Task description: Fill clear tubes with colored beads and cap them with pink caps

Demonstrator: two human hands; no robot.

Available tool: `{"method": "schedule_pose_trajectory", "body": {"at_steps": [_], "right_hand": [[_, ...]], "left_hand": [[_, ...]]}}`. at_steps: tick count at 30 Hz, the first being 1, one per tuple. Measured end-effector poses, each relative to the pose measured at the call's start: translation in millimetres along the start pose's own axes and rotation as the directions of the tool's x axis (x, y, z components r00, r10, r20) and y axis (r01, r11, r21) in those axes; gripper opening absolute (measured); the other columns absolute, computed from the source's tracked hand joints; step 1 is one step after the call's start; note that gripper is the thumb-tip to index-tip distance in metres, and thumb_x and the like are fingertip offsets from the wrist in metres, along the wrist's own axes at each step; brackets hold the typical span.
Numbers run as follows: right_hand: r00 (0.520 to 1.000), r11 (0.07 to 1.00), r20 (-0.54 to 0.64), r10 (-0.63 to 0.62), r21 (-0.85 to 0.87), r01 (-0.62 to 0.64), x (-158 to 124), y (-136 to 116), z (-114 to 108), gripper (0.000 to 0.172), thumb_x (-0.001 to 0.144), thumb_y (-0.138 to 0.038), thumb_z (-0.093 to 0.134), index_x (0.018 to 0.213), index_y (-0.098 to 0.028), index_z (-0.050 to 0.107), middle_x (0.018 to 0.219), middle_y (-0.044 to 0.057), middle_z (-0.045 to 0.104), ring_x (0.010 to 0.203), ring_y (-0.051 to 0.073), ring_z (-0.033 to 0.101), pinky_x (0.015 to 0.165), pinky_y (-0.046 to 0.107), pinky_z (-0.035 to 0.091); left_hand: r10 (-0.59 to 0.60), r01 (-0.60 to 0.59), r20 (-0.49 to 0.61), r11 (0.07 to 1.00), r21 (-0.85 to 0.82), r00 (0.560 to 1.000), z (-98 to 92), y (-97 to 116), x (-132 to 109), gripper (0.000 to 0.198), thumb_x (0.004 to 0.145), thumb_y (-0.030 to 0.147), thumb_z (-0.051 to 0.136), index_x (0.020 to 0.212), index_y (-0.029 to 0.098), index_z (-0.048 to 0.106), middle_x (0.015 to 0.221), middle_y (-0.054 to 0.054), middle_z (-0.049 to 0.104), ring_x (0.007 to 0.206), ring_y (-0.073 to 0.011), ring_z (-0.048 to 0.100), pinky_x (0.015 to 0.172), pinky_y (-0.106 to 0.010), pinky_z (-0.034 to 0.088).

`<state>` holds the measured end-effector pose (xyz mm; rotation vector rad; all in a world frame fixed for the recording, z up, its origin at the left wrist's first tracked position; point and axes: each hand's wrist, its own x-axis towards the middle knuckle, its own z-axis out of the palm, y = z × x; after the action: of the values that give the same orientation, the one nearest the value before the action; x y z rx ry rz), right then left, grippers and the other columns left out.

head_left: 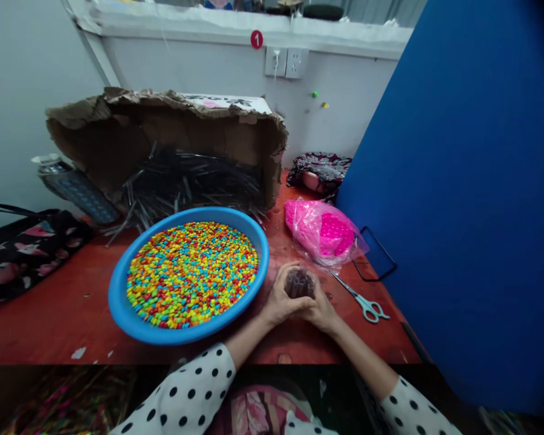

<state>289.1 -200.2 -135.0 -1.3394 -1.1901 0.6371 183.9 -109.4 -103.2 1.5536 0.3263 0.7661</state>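
Both hands are wrapped around a bundle of clear plastic tubes (299, 284), held upright over the red table with the open ends facing me. My left hand (281, 299) closes on the bundle from the left, thumb across the near side. From the right, my right hand (320, 305) cups the same bundle. Just left of my hands stands a blue basin (118, 302) filled with small multicoloured candy-like pieces (193, 275). Behind the basin, many more loose clear tubes (194, 178) spill out of a torn cardboard box (272, 157).
Right of my hands lie scissors (367, 308) with pale blue handles and a clear bag of bright pink pieces (326, 232). A patterned cloth bag (320, 172) sits behind. A blue panel (457, 199) bounds the right; a bottle (79, 190) and floral bag (31, 254) are left.
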Motion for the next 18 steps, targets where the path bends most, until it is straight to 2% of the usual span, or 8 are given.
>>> {"method": "schedule_pose_trajectory", "body": {"at_steps": [3, 5, 9, 14, 18], "right_hand": [[1.0, 0.999, -0.009, -0.021, -0.049, 0.021, 0, -2, 3, 0.082, 0.067, -0.036, 0.072, 0.133, -0.022, 0.025, 0.129, 0.015, 0.045, 0.116, 0.029, 0.049, 0.096, 0.048, 0.042], [0.999, 0.998, -0.021, -0.038, -0.058, 0.037, 0, -3, 3, 0.075, 0.07, -0.037, 0.069, 0.13, -0.021, 0.029, 0.124, 0.014, 0.049, 0.111, 0.028, 0.052, 0.092, 0.046, 0.045], [0.995, 0.993, -0.054, -0.089, -0.085, 0.085, -2, -4, -1, 0.062, 0.071, -0.045, 0.065, 0.121, -0.021, 0.037, 0.113, 0.012, 0.053, 0.102, 0.027, 0.056, 0.086, 0.043, 0.049], [0.999, 0.994, -0.015, -0.036, -0.1, 0.034, -3, -5, -2, 0.072, 0.071, -0.048, 0.065, 0.127, -0.02, 0.03, 0.121, 0.015, 0.05, 0.108, 0.028, 0.054, 0.092, 0.044, 0.045], [1.0, 0.997, -0.008, -0.01, -0.077, 0.009, -2, -7, 1, 0.079, 0.066, -0.052, 0.068, 0.128, -0.021, 0.028, 0.124, 0.015, 0.049, 0.11, 0.028, 0.054, 0.093, 0.044, 0.045]], "left_hand": [[-0.047, 0.05, 0.097, 0.998, -0.024, 0.994, -2.3, -3, -2, 0.09, 0.058, 0.049, 0.077, 0.132, 0.017, 0.036, 0.128, -0.014, 0.046, 0.12, -0.03, 0.044, 0.104, -0.046, 0.033], [-0.047, 0.049, 0.137, 0.999, -0.011, 0.989, -4.8, 0, -4, 0.089, 0.062, 0.05, 0.073, 0.134, 0.018, 0.032, 0.133, -0.015, 0.042, 0.124, -0.0298, 0.039, 0.106, -0.045, 0.03], [0.024, -0.031, 0.164, 0.999, 0.04, 0.986, -7.3, 10, -7, 0.081, 0.062, 0.053, 0.072, 0.129, 0.02, 0.041, 0.141, -0.013, 0.032, 0.129, -0.031, 0.032, 0.108, -0.045, 0.027], [-0.028, 0.024, 0.097, 0.999, 0.047, 0.995, -1.8, 1, -11, 0.083, 0.063, 0.049, 0.073, 0.131, 0.02, 0.036, 0.134, -0.013, 0.041, 0.125, -0.0288, 0.038, 0.107, -0.045, 0.03], [-0.063, 0.06, 0.124, 0.998, 0.024, 0.99, 0.1, -7, -14, 0.094, 0.062, 0.046, 0.075, 0.138, 0.02, 0.025, 0.136, -0.012, 0.038, 0.126, -0.0275, 0.038, 0.107, -0.042, 0.031]]}}
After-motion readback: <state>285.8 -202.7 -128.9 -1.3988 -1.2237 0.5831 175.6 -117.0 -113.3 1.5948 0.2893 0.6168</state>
